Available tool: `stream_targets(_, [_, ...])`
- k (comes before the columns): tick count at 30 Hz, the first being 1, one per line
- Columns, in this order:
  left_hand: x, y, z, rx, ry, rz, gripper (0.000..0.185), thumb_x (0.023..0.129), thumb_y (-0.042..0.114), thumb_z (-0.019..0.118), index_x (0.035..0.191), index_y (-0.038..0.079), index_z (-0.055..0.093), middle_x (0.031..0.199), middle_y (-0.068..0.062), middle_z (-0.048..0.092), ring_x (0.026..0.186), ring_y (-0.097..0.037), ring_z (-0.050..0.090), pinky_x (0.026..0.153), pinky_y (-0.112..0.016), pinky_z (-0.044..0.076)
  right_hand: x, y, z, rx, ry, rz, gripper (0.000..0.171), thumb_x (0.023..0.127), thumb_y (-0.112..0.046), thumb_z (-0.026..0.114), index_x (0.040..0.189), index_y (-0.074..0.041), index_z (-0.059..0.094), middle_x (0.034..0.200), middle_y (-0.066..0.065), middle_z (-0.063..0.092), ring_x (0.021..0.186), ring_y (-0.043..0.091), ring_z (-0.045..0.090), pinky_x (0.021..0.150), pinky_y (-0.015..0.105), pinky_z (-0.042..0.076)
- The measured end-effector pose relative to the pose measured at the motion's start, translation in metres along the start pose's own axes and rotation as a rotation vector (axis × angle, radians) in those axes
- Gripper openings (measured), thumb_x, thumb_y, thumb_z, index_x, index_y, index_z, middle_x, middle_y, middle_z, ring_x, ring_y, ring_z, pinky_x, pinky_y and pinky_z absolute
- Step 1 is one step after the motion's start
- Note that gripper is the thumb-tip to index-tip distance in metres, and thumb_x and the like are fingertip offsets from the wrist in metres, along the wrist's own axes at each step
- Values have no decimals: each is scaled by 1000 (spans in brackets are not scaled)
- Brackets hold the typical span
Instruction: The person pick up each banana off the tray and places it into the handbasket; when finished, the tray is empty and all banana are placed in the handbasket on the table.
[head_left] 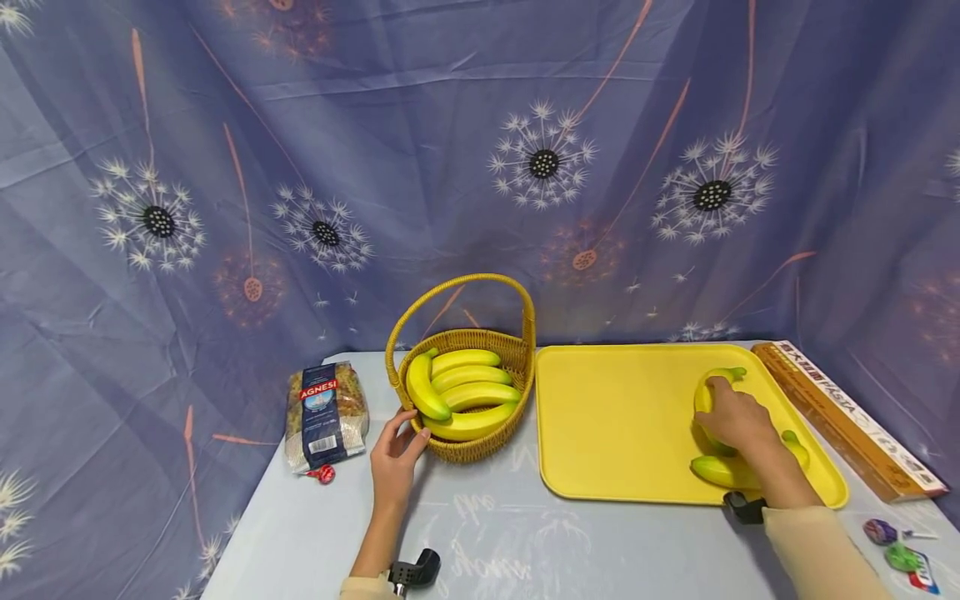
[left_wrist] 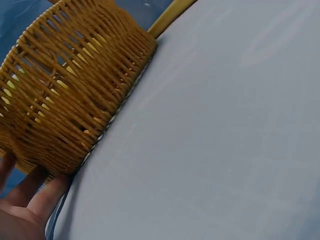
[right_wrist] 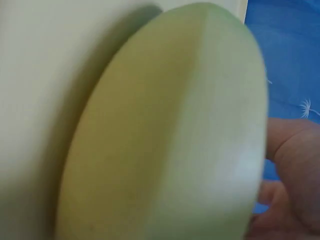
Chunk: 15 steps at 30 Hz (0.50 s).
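Note:
A wicker basket (head_left: pixel 504 350) with a tall handle stands mid-table and holds several yellow bananas (head_left: pixel 465 392). My left hand (head_left: pixel 409 427) rests against its left wall with straight fingers; in the left wrist view the fingers (left_wrist: pixel 37 197) touch the basket's woven base (left_wrist: pixel 70 100). On the right lies a yellow tray (head_left: pixel 622 417). My right hand (head_left: pixel 722 405) curls over a green-tipped banana (head_left: pixel 722 377) on the tray; the same banana (right_wrist: pixel 165 135) fills the right wrist view, with fingers (right_wrist: pixel 292 155) behind it. Another banana (head_left: pixel 718 472) lies just in front of that hand.
A bag of pasta (head_left: pixel 326 414) lies left of the basket, with a small red item (head_left: pixel 325 474) by it. A long brown pasta box (head_left: pixel 847 417) lies right of the tray. Wrapped sweets (head_left: pixel 896 546) sit at the near right corner. Patterned blue cloth hangs behind.

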<state>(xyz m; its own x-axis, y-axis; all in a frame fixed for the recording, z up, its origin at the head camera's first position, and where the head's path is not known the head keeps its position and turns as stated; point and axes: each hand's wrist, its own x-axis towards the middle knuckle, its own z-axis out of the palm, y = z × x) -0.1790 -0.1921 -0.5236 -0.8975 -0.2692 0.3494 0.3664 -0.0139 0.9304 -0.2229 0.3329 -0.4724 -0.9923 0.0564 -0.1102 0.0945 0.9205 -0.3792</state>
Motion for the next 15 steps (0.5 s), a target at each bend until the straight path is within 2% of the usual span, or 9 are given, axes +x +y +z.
stream_targets(2, [0, -7, -1, -10, 1, -3, 38, 85, 4, 72, 122, -1, 63, 135, -12, 53, 126, -28, 47, 93, -31, 49, 0, 1, 0, 10, 9, 3, 80, 86, -31, 67, 140, 12, 26, 119, 42, 45, 99, 55, 48, 77, 65, 41])
stream_targets(6, [1, -8, -1, -12, -5, -21, 38, 85, 7, 73, 122, 2, 64, 137, -10, 51, 119, -31, 52, 88, -31, 52, -1, -10, -2, 67, 34, -34, 85, 86, -36, 67, 143, 11, 24, 124, 39, 46, 101, 52, 50, 78, 64, 43])
stream_targets(12, [0, 9, 0, -16, -17, 7, 41, 85, 4, 73, 122, -6, 61, 137, -18, 50, 122, -39, 48, 88, -31, 52, -5, -51, -14, 247, -27, -157, 84, 88, -38, 68, 148, 2, 26, 126, 32, 49, 108, 44, 53, 77, 50, 53])
stream_targets(15, [-2, 18, 2, -10, -23, 19, 41, 85, 4, 73, 122, -10, 60, 135, -22, 51, 125, -39, 46, 90, -33, 51, -9, -71, -19, 323, -62, -227, 84, 87, -39, 70, 150, -3, 28, 127, 26, 50, 109, 40, 54, 76, 45, 54])
